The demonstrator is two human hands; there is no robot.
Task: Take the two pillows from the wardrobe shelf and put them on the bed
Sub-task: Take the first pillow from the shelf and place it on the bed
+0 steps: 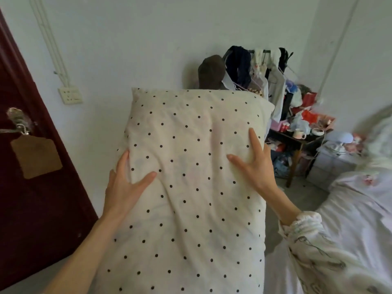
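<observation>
A cream pillow with black polka dots (191, 187) fills the middle of the head view, held upright in front of me. My left hand (125, 185) grips its left edge, thumb on the front. My right hand (252, 164) presses on its right side with fingers spread over the fabric. The bed (358, 204), covered in pale floral bedding, lies at the right, beyond my right sleeve. I see no second pillow and no wardrobe.
A dark red door (31, 177) with a metal handle stands at the left. A white wall with a socket (70, 95) is ahead. A clothes rack (254, 68) and a cluttered dark table (301, 139) fill the far right corner.
</observation>
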